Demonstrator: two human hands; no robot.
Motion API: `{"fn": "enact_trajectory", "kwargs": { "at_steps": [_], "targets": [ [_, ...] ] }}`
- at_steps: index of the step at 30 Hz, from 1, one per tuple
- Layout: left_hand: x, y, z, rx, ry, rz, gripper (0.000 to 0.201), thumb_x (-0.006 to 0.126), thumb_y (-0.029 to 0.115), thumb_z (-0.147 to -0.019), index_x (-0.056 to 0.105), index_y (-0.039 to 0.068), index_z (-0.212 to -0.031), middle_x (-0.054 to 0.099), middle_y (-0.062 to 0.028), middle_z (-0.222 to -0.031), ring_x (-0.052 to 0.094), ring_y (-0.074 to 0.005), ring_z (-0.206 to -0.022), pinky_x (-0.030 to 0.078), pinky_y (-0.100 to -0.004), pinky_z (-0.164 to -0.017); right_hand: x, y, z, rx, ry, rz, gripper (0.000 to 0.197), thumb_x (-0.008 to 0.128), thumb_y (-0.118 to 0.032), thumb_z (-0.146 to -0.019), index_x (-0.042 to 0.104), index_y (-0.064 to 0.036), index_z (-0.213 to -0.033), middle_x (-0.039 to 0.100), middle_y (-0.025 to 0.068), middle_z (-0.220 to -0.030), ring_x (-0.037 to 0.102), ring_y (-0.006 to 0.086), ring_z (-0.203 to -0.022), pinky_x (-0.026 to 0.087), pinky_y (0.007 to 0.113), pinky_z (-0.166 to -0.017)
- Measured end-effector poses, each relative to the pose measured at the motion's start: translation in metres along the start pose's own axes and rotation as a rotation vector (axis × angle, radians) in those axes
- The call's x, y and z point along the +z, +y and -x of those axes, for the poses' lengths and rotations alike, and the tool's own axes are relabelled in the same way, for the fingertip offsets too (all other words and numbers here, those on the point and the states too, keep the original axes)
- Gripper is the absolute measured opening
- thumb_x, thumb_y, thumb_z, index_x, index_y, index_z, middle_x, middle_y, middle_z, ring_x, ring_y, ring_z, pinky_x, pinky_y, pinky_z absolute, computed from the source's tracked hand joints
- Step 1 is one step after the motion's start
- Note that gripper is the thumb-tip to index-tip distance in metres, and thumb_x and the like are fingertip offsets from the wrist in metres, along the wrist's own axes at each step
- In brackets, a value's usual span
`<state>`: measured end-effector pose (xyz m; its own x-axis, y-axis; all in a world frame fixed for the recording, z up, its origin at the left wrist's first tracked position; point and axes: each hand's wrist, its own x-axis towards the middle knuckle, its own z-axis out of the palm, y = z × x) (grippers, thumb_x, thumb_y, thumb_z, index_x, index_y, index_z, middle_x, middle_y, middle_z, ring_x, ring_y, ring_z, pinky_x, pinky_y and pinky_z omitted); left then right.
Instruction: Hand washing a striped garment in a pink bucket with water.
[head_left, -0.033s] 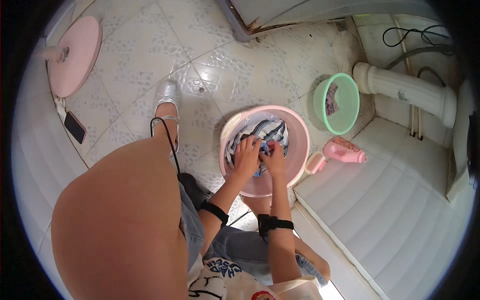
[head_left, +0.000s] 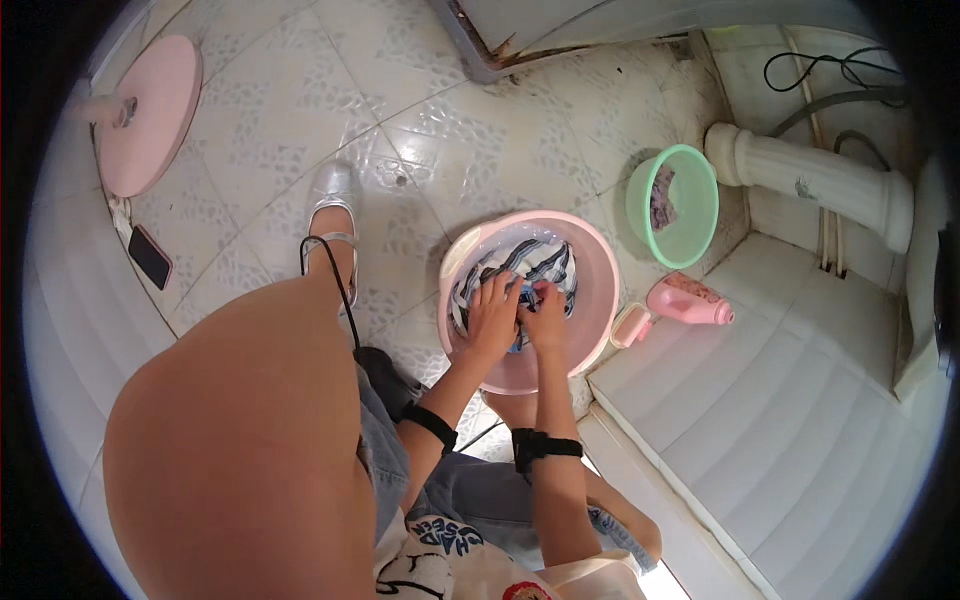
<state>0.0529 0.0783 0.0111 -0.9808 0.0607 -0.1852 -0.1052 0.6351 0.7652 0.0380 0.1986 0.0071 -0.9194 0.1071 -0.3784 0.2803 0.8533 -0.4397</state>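
A pink basin (head_left: pixel 603 290) stands on the tiled floor in front of me. In it lies a wet-looking striped garment (head_left: pixel 548 262) in white, dark blue and grey, bunched up. My left hand (head_left: pixel 493 318) is over the garment's near part, fingers bent round a light-blue fold. Close against it, my right hand (head_left: pixel 545 322) pinches the same blue part with thumb and fingers. The fingertips meet over a small gap, and the cloth between them is partly hidden. Both forearms wear black straps.
To the right are a green basin (head_left: pixel 688 240) with a purplish cloth (head_left: pixel 662 198) inside, a pink bottle (head_left: pixel 690 300) and a pink-backed brush (head_left: pixel 631 326). A white pedestal (head_left: pixel 810 180) stands beyond. A phone (head_left: pixel 150 257) and a round pink base (head_left: pixel 160 120) are at left.
My right forearm has shifted very slightly left. Both hands stay on the garment, and everything else looks the same.
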Motion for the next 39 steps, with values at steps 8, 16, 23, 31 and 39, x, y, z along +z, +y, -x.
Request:
{"fn": "enact_trajectory", "kwargs": {
  "at_steps": [8, 16, 23, 31, 39],
  "targets": [
    [0.002, -0.019, 0.001, -0.072, -0.138, -0.135, 0.059, 0.047, 0.010, -0.078, 0.028, 0.017, -0.134, 0.026, -0.0024, -0.138, 0.017, -0.0249, -0.130, 0.009, -0.0542, -0.102, 0.046, -0.007, 0.026, 0.309, 0.064, 0.202, 0.072, 0.072, -0.021, -0.063, 0.030, 0.0090, -0.113, 0.037, 0.0322, -0.111, 0.038, 0.0460, -0.106, 0.036, 0.045, -0.089],
    [-0.001, -0.021, -0.012, -0.063, -0.360, -0.010, 0.074, 0.055, 0.005, -0.072, 0.020, 0.017, -0.137, 0.015, -0.0020, -0.143, 0.010, -0.0265, -0.132, 0.017, -0.0576, -0.099, 0.096, 0.036, -0.014, 0.478, 0.022, 0.409, 0.068, 0.063, -0.021, -0.070, 0.027, 0.0118, -0.118, 0.029, 0.0342, -0.120, 0.032, 0.0456, -0.112, 0.027, 0.050, -0.092],
    [-0.015, -0.038, -0.018, -0.100, -0.386, 0.187, 0.075, 0.052, -0.007, -0.067, 0.027, 0.014, -0.134, 0.018, -0.0026, -0.142, 0.011, -0.0274, -0.132, 0.016, -0.0548, -0.101, 0.065, -0.018, 0.006, 0.222, 0.264, 0.364, 0.049, 0.060, -0.014, -0.072, 0.039, 0.0020, -0.114, 0.042, 0.0202, -0.113, 0.040, 0.0380, -0.103, 0.036, 0.044, -0.086],
    [-0.012, -0.027, -0.016, -0.113, -0.279, 0.164, 0.075, 0.054, -0.008, -0.062, 0.032, 0.012, -0.130, 0.022, -0.0029, -0.140, 0.014, -0.0264, -0.131, 0.013, -0.0521, -0.103, 0.035, 0.013, -0.007, 0.222, 0.332, 0.126, 0.027, 0.049, -0.011, -0.072, 0.056, 0.0018, -0.095, 0.059, 0.0202, -0.072, 0.058, 0.0341, -0.066, 0.046, 0.041, -0.066],
    [-0.021, -0.011, -0.004, -0.002, -0.249, 0.189, 0.091, 0.071, 0.012, -0.050, 0.030, 0.011, -0.131, 0.022, -0.0070, -0.141, 0.012, -0.0263, -0.132, 0.003, -0.0540, -0.104, 0.008, -0.002, -0.002, 0.429, 0.208, -0.954, 0.023, 0.042, -0.001, -0.073, 0.055, 0.0037, -0.090, 0.056, 0.0047, -0.076, 0.053, 0.0116, -0.063, 0.044, 0.024, -0.056]
  ]
}}
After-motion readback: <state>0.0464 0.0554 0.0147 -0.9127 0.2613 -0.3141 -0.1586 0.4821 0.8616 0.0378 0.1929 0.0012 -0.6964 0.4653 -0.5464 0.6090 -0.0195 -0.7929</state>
